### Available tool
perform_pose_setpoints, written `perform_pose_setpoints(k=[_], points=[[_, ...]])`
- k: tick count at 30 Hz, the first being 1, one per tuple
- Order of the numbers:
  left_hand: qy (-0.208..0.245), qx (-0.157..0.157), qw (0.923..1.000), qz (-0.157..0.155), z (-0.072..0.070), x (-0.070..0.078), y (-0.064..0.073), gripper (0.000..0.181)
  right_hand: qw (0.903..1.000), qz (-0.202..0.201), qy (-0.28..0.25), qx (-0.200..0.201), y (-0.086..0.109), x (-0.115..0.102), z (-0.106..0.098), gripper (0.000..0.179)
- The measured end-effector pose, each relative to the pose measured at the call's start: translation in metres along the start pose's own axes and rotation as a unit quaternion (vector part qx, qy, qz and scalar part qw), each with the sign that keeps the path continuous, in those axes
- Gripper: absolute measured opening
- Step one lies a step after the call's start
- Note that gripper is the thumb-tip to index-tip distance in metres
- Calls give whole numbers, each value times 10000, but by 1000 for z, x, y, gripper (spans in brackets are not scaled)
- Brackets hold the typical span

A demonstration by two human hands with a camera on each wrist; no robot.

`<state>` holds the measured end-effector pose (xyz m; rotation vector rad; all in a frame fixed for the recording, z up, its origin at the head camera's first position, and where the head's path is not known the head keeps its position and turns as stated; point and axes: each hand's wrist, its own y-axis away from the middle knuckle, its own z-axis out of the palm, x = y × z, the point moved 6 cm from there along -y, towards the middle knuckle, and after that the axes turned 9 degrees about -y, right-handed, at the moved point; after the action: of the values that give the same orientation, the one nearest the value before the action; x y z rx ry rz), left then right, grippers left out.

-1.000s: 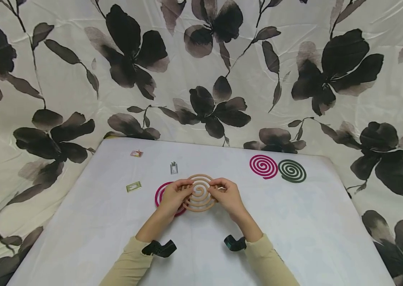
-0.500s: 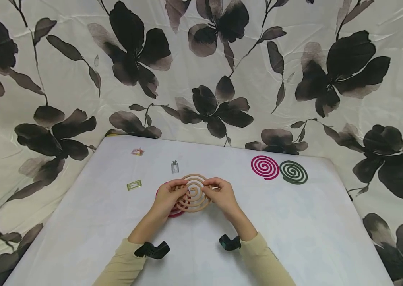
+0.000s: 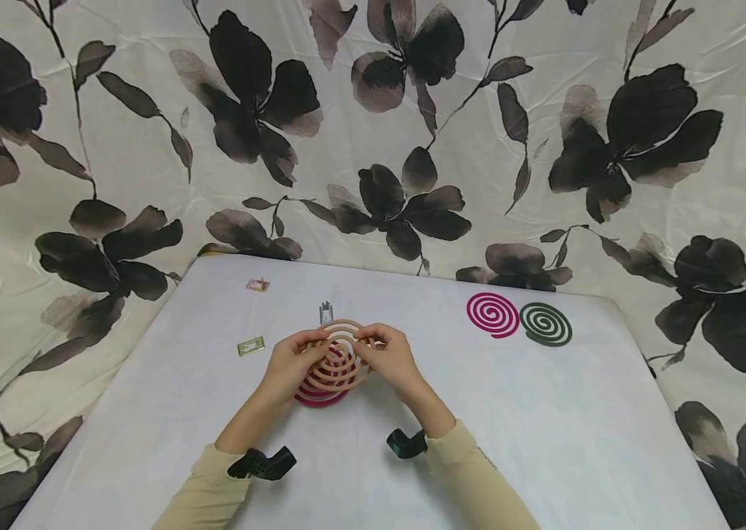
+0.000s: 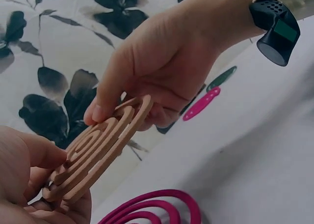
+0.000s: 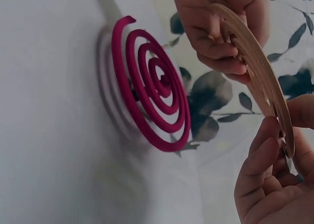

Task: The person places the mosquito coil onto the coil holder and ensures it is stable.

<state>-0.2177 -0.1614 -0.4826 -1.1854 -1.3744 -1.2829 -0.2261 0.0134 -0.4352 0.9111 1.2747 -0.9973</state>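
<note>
Both hands pinch a tan mosquito coil (image 4: pixel 130 135) by opposite edges, holding it tilted above the table. My left hand (image 3: pixel 287 368) has the left edge, thumb in front. My right hand (image 3: pixel 393 359) grips the right edge between thumb and fingers. Below it is a magenta mosquito coil (image 5: pixel 117 52), which sits raised over the white surface with its shadow beneath. In the head view the tan coil overlaps much of this magenta coil (image 3: pixel 320 402). Fingers hide parts of the tan coil's rim.
Back right on the white table (image 3: pixel 479 442) lie another magenta coil (image 3: pixel 492 315) and a dark green coil (image 3: pixel 546 324), side by side. A small silver metal stand (image 3: pixel 326 313) lies just behind the hands. Farther left are a flat green piece (image 3: pixel 251 346) and a small pinkish piece (image 3: pixel 257 284).
Both hands have moved left with the tan coil, bringing it over the magenta coil. It also covers the lower end of the silver stand in the head view.
</note>
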Motion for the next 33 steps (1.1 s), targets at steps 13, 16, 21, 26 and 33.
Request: perform_pose_setpoints(k=[13,16,21,26,33], points=[[248,203,9995,-1,-27,-4,-6,31,9998,124,136,25,-32,34,14,14],[277,219,9994,-35,-32,-6,-7,32,9998,82,197,-8,-36,34,18,13],[281,285,9992,-96,-41,-10,-7,32,9996,86,246,-99,-42,35,27,13],[226,314,9992,-96,-50,-12,-6,33,9993,111,296,-188,-45,36,36,14],[167,299,9994,-59,-64,-14,-6,34,9987,211,364,-285,-52,41,49,14]])
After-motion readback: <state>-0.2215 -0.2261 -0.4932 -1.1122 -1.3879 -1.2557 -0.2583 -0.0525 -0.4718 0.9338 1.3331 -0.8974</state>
